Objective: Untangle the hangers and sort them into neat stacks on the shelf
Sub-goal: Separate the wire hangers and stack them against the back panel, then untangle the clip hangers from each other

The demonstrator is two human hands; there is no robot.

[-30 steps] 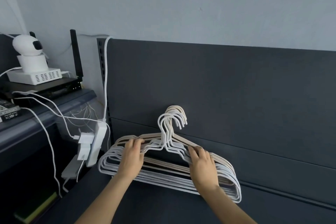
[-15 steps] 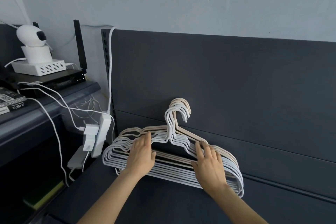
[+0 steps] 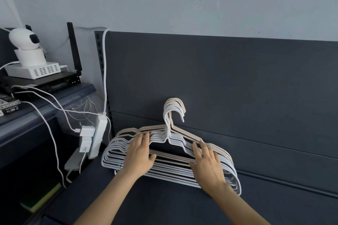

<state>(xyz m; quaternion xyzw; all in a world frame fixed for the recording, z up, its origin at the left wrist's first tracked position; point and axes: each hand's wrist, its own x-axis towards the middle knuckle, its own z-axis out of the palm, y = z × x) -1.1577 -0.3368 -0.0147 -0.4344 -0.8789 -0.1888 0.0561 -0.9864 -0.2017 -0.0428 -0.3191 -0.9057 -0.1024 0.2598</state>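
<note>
White and beige wire hangers [image 3: 173,170] — nested, one stack at back edge of dark grey shelf [image 3: 164,206]; colours seemingly unsorted. Left hand [image 3: 140,154], right hand [image 3: 207,163] — flat, pressing stack.

A white dome camera [image 3: 23,39] sits atop a vented white box [image 3: 34,69] and black router [image 3: 47,81], cables [image 3: 104,71] trailing to a hanging power strip [image 3: 97,137].

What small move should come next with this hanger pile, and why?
Probably nudge the white hangers back against the beige hangers: the left hand and right hand rest flat on them, the hooks line up, but the lower bars fan out.
</note>
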